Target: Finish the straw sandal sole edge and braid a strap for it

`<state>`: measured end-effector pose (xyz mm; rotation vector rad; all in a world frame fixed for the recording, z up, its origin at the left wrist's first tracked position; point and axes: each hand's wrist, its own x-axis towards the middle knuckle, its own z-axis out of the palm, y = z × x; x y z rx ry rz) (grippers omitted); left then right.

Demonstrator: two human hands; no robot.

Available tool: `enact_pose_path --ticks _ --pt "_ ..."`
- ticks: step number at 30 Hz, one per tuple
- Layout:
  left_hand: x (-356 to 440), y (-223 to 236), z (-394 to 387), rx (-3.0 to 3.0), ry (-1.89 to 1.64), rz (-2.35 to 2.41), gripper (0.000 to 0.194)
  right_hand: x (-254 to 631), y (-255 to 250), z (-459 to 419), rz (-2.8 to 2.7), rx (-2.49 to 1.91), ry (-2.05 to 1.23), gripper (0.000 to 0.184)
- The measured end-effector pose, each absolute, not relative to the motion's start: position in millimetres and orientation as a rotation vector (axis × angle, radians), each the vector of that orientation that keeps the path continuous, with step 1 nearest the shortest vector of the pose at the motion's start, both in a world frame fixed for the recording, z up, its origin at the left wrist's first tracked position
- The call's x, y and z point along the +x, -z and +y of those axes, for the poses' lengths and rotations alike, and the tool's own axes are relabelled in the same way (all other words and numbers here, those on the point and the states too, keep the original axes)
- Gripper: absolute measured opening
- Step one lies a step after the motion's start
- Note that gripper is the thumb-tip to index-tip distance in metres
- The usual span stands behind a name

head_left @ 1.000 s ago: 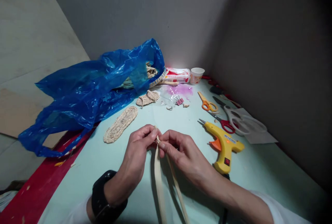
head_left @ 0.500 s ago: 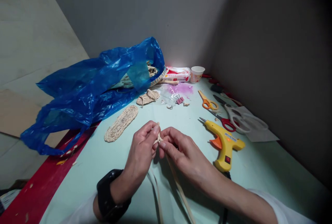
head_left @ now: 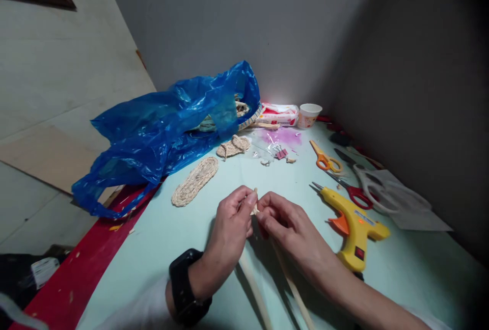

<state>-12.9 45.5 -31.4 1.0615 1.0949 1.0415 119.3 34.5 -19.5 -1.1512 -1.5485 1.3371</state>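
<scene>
My left hand (head_left: 235, 220) pinches the top of pale, flat straw-like strips (head_left: 255, 294), with a dark watch on its wrist. Close beside it, my right hand (head_left: 286, 220) is closed on the same strips, its thumb and fingertips at the crossing point. Two long tails hang from the hands toward the table's near edge. How the strips cross between the fingertips is mostly hidden. Beyond my left hand lies an oval woven sole (head_left: 194, 181); behind that is a small woven slipper (head_left: 233, 146) with a strap.
A blue plastic bag (head_left: 179, 111) holding straw material lies at back left. To the right are a yellow glue gun (head_left: 353, 228), orange-handled scissors (head_left: 324, 159), red-handled scissors (head_left: 357, 195) and large white-handled scissors (head_left: 376, 187). A paper cup (head_left: 309, 115) and a pink binder clip (head_left: 281, 153) sit farther back.
The view has swung left, so everything appears farther right. Both hands keep their hold on the strips; the left tail now looks wider and lies differently.
</scene>
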Motion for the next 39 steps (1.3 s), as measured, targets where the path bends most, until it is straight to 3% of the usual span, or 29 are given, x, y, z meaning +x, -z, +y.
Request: enact_pose_path --ticks 4,10,16,23,26,34,37,39 --pt "-17 31 49 1.095 -0.921 1.042 0.030 121 25 41 -1.398 -1.096 -1.495 0.018" --pt "-24 21 54 1.228 -0.874 1.153 0.029 129 22 43 -1.685 -1.287 -1.255 0.020" --pt "-28 16 55 1.384 -0.997 1.328 0.029 132 16 36 -2.029 -1.405 -0.624 0.022" --pt "-26 13 54 1.325 -1.076 1.398 0.023 115 22 15 -2.295 -1.133 0.257 0.023" --pt "-25 15 54 1.262 -1.067 1.399 0.021 107 30 7 -2.340 -1.035 0.470 0.025" --pt "-24 16 51 1.150 -0.987 1.314 0.025 94 45 3 -2.422 -0.972 0.251 0.024" --pt "-25 15 52 1.142 -1.005 1.257 0.024 103 27 5 -2.421 -1.023 -0.042 0.009" --pt "-26 16 52 1.135 -1.023 1.190 0.023 113 10 9 -2.308 -1.064 -0.261 0.013"
